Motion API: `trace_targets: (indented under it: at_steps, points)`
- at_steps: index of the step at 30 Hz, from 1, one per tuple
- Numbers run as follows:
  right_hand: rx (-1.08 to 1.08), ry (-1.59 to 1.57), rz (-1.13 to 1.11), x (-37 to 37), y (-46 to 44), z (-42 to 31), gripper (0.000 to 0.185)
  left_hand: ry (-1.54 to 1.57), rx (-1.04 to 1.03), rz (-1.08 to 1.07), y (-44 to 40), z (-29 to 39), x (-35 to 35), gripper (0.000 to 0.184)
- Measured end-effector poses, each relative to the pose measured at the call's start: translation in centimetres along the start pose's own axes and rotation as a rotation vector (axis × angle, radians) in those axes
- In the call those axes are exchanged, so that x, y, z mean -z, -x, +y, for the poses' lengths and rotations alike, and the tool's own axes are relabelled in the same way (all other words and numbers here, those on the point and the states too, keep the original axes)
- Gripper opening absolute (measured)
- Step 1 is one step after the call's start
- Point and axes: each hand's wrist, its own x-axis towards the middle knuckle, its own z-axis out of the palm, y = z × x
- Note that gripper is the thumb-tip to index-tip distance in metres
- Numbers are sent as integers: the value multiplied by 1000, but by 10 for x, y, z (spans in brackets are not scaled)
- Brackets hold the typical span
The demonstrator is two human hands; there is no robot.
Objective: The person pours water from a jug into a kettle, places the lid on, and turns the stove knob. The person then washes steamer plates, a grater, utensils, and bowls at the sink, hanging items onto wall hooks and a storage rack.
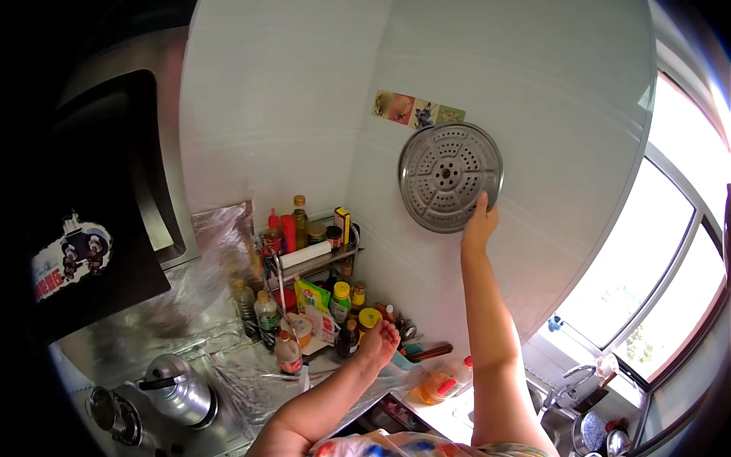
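Note:
My right hand (480,221) is raised high and grips the lower right rim of a round metal steamer rack (445,177). The rack has rings of small holes and is upright, its flat side facing me, close to the pale wall. Whether it touches the wall, I cannot tell. Lower down, my left hand (378,346) has its fingers curled in and nothing visible in them. It is in front of a jar with a yellow lid (369,317) and a dark sauce bottle (347,339). A strip of flower pictures (417,109) is on the wall, partly behind the rack's top edge.
A two-tier spice shelf (308,263) crowded with bottles stands in the corner. At lower left, a metal kettle (179,392) sits on the stove under a range hood (171,175). To the right are an orange-filled bottle (440,385), a faucet (567,381) and a window (609,244).

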Motion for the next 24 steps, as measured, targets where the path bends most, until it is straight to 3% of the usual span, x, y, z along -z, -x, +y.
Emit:
trace_targets:
  at_steps: [24]
  points:
    - [58, 34, 23, -12, -2, 2, 38, -7, -6, -8, -6, 6, 11, 30]
